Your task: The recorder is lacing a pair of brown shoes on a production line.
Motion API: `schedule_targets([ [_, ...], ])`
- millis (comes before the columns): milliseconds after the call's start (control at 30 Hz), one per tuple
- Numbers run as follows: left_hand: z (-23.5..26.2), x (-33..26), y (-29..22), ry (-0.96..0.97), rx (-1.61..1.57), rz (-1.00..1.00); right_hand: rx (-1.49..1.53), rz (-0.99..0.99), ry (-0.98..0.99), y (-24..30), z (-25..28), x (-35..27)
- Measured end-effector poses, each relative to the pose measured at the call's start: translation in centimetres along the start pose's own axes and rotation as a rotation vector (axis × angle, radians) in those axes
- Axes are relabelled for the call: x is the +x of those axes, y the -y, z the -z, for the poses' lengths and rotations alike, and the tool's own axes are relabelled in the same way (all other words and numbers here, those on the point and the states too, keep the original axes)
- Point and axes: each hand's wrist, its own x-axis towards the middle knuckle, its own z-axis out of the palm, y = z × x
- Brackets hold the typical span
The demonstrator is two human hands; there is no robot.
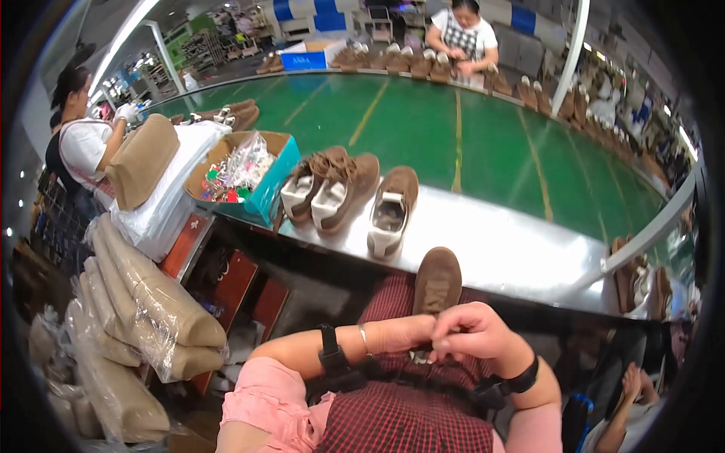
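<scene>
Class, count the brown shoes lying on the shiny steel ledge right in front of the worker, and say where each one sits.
3. Two shoes lie touching at the left beside the teal box; a third lies apart, to their right. Nothing seems hidden there.

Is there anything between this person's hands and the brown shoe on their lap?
Nothing visible. Both the left hand and the right hand are already at the near end of the brown shoe, fingers pinched together there.

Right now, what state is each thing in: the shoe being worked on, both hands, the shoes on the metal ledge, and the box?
Brown shoe: on the lap, toe pointing away, heel end under both hands.
Left hand: closed at the shoe's heel end.
Right hand: fingers pinched at the shoe's heel end.
Three brown shoes: on the metal ledge, upright, not held.
Cardboard box: open, filled with small coloured items.
</scene>
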Motion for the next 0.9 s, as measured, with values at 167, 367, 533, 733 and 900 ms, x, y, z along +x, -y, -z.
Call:
schedule_targets([
  [167,1.1,-1.8,-3.1,-0.139,-0.373,-0.352,-0.369,0.252,-0.118,-3.5,1.2,-0.5],
  [367,1.4,-2.0,-4.1,-0.227,-0.335,-0.427,-0.158,-0.179,-0.406,-7.6,2.3,-3.4],
  [533,-2.2,-3.5,-4.1,-0.082,-0.242,-0.208,-0.376,0.148,-0.087,-0.6,1.2,-4.8],
  [733,-5.9,-5.3,-8.8,0.351,0.831,-0.422,-0.440,0.107,-0.394,-5.3,3.5,-1.1],
  [900,-4.9,-3.3,-8.6,0.173,0.536,-0.112,-0.722,0.118,0.239,-8.1,-0.8,1.0],
])
